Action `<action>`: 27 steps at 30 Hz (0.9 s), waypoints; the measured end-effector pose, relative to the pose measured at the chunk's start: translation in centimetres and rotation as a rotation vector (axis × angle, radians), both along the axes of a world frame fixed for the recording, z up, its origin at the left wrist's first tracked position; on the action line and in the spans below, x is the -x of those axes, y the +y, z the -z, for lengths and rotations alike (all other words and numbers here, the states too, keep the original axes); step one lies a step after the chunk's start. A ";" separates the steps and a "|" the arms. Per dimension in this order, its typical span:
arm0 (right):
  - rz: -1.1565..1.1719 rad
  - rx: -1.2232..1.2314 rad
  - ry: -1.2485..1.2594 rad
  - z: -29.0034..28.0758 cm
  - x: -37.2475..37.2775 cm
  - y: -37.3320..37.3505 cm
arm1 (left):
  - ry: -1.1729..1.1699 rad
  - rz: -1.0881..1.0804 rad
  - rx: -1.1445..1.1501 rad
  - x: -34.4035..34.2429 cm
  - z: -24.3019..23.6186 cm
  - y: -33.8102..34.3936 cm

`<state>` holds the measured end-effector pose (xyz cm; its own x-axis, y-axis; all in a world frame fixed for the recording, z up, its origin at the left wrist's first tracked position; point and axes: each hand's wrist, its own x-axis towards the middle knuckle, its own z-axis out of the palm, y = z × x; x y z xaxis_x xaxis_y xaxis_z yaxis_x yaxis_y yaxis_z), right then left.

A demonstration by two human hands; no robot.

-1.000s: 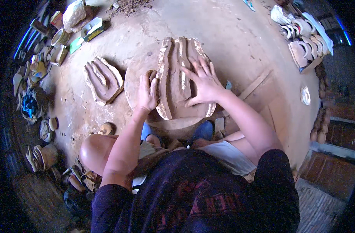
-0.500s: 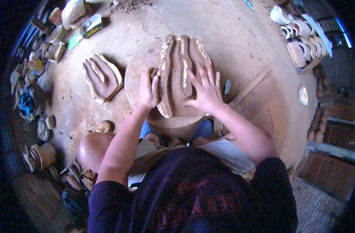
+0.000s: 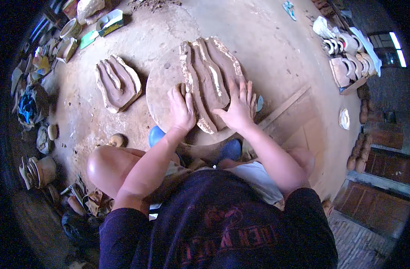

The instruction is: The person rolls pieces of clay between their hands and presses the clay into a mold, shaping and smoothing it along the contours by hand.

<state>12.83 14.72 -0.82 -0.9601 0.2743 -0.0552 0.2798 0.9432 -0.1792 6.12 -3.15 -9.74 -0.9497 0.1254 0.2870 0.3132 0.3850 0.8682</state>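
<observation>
- The large ridged clay slab (image 3: 205, 74) lies on the round board (image 3: 162, 96), over its right part, short of the left edge.
- The person's left hand (image 3: 182, 112) rests along the slab's left side, fingers close together; a small brown piece shows at the fingertips, and whether it is gripped cannot be told.
- The right hand (image 3: 239, 112) is spread over the slab's near right corner, thumb apart, fingers at the right edge.
- Left of the board, a smaller ridged piece (image 3: 129, 83) lies on the floor.
- Beyond, an open box (image 3: 112, 29) has something pale inside.
- Far right, a tray (image 3: 353, 86) carries curved pale pieces.
</observation>
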 end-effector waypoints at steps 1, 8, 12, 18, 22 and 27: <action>-0.003 -0.001 -0.001 0.1 0.0 0.0 | 0.047 -0.027 0.010 -0.2 0.1 0.0; 0.023 0.008 -0.041 -0.2 1.0 0.2 | 0.022 -0.056 -0.019 -1.2 1.1 0.7; 0.055 0.067 -0.061 -1.3 3.1 -0.4 | 0.012 -0.051 0.002 -1.2 1.2 1.0; -0.005 -0.019 -0.042 -0.4 1.6 -0.1 | 0.065 0.000 -0.022 0.3 1.6 0.1; -0.096 -0.144 -0.069 -1.0 -0.6 1.4 | 0.015 0.024 -0.076 1.1 1.0 -0.4; -0.137 -0.088 -0.037 -0.6 -0.2 1.8 | 0.035 0.110 -0.038 2.5 0.8 -1.4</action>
